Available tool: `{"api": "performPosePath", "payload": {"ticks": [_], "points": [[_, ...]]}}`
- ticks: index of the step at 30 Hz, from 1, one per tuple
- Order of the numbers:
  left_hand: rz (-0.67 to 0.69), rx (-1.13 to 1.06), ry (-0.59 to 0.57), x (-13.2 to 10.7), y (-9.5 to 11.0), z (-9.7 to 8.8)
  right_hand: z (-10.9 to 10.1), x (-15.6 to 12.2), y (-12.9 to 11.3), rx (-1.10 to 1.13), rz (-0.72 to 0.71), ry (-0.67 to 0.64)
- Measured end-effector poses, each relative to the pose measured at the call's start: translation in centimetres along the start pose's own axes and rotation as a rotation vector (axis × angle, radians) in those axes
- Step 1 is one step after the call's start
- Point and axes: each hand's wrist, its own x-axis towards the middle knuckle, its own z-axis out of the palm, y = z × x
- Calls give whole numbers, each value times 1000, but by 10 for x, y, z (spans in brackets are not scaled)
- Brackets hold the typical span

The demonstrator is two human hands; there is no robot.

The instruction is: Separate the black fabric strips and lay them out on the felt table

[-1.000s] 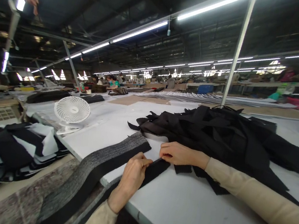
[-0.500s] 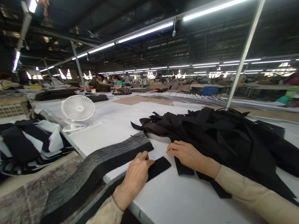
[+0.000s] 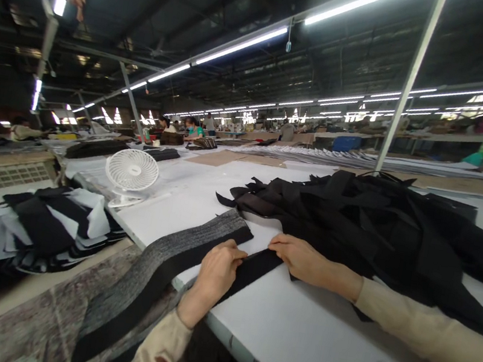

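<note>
Black fabric band (image 3: 252,271) runs over the near edge of the white table (image 3: 311,345), left hand (image 3: 214,281) curled shut on it, right hand (image 3: 309,261) touching its end, hold unclear; overhanging weight could drag it askew if either slips.

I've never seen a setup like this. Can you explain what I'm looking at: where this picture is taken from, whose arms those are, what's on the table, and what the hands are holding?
There's no machine here: these are a person's own bare arms, seen from a camera worn on their head, looking forward and down. The white table is in a large workshop. The left hand and right hand both touch a black fabric strip, though I can't tell if they're gripping it. Beside it lies a grey and black band. Beyond the right hand is a heap of black fabric pieces, and further off stands a white desk fan.
</note>
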Motion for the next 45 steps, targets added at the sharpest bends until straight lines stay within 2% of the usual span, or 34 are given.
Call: {"api": "performPosePath", "payload": {"ticks": [4, 9, 12, 14, 17, 19, 22, 25, 30, 33, 36, 40, 43, 45], "points": [[14, -155, 53, -27, -21, -13, -5, 1, -5, -25, 35, -63], [239, 18, 115, -42, -30, -9, -6, 4, -26, -207, 41, -212], [302, 87, 139, -47, -33, -7, -9, 6, -34, -249, -1, -276], [267, 84, 135, -48, -31, -7, -12, 7, -33, -260, -27, -253], [169, 94, 117, -42, -22, -6, -12, 8, -27, -330, 2, -31], [127, 133, 107, -31, -10, -2, -9, 10, -24, -269, -18, 76], [118, 211, 83, -13, 7, 6, 1, 11, -21, -102, -50, 32], [102, 193, 59, -4, 11, 8, 12, 9, -13, -89, 1, -9], [-3, -63, 0, -21, -9, -9, 13, 5, -7, -48, -5, -40], [29, -148, 6, -37, -15, -14, 9, 5, -10, -30, 7, -67], [86, -172, 62, -46, -14, -9, 7, 5, -14, -22, 2, -103], [-11, -288, 155, -45, -12, -10, 8, 4, -15, -13, 0, -101], [-114, -390, 124, -39, -11, -18, 9, 5, -13, -9, 8, -110], [-155, -368, 89, -34, -10, -21, 8, 5, -13, 7, 17, -109]]}}
